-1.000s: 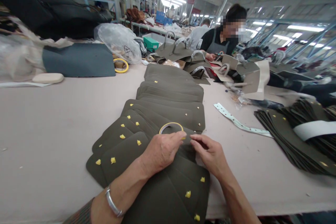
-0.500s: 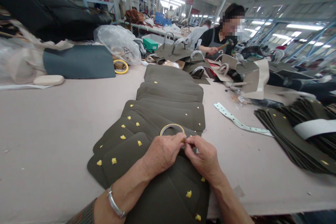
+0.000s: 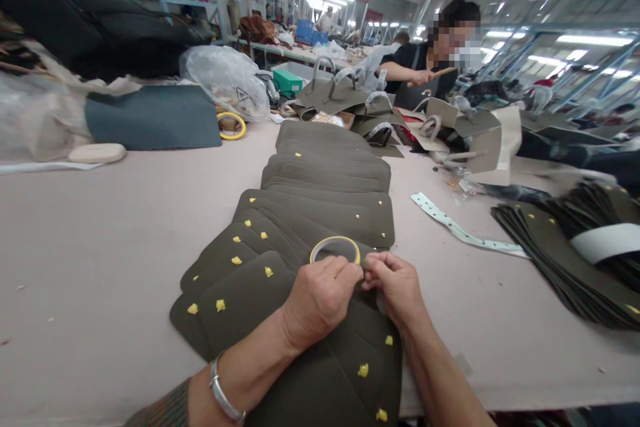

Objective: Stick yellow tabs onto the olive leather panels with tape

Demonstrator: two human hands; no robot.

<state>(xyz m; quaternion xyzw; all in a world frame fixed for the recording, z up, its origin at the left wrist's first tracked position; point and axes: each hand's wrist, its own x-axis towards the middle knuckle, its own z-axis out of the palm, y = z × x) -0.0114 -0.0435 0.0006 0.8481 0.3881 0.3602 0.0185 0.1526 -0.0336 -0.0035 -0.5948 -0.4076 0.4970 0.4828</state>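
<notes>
– Olive panels [image 3: 320,217] first: where on the table [image 3: 100,247]?

– Overlapped and fanned, from the near edge up toward the far side. Presumably staggered so that each end is exposed; yellow tabs [image 3: 221,305] show along the left ends and, close to the near edge, at the right ends too.

– Left hand [image 3: 323,297]?

– Clamped on the lower rim of the yellow tape roll [image 3: 357,251], over the middle of the panels. Whether the roll touches them: cannot tell.

– Right hand [image 3: 397,287]?

– Thumb and forefinger together, just beside the left fingertips. Anything between them: too small to tell. Held close, I judge, so one hand steadies the roll for the other.

– Toward the table's right?

– Dark bundle [image 3: 545,253], white band [image 3: 613,241] across it, probably to keep the pieces together. Well apart from both hands.
</notes>
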